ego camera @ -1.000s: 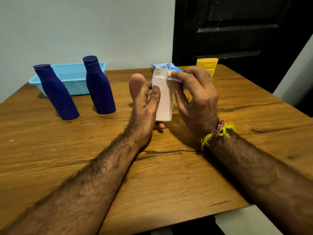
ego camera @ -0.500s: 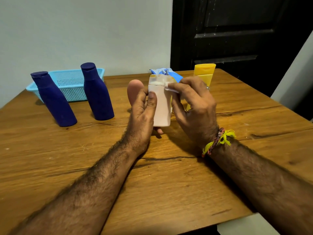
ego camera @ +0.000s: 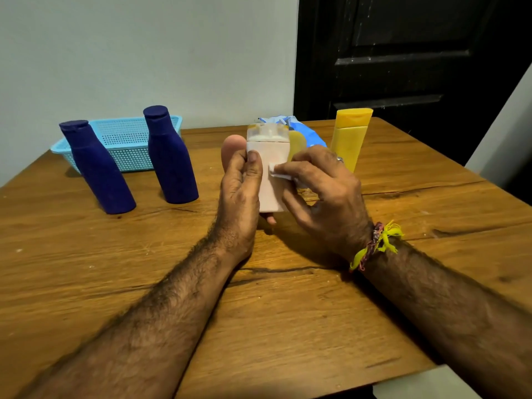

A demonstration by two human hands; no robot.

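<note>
Pale pink bottle (ego camera: 270, 182): upright, cap end up, held over the middle of the tabletop (ego camera: 259, 312), in front of the person. One fingertip shows beneath its base.

Left hand (ego camera: 239, 194): clamped on the bottle from the left side, thumb laid flat on the front face near the top, fingers wrapped behind (mostly hidden).

Right hand (ego camera: 322, 188): pinches a small white wipe (ego camera: 275, 171) and presses it on the bottle's front face, about mid-height, just beside the left thumb. A ring (ego camera: 340, 159) shows on one finger; a yellow and red thread band (ego camera: 377, 243) sits at the wrist. The two hands are close together, both on the same bottle.

Directly behind the bottle:
- a pink rounded object (ego camera: 231, 148), part hidden by the left hand; cannot tell what it is.
- a small yellow rounded object (ego camera: 298, 142), just beside the bottle's right shoulder.
- a blue packet (ego camera: 305, 131), crumpled, farther back.

To the right: a yellow tube (ego camera: 349, 136) standing on its cap end, near the right hand but apart from it.

To the left, well apart: two dark blue bottles, the nearer (ego camera: 171, 156) and the farther (ego camera: 98, 168), both standing, caps on. Behind them a light blue basket (ego camera: 121, 139) at the far left edge of the tabletop, against the pale wall (ego camera: 144, 53).

Dark door (ego camera: 403, 53) behind the right far corner.
</note>
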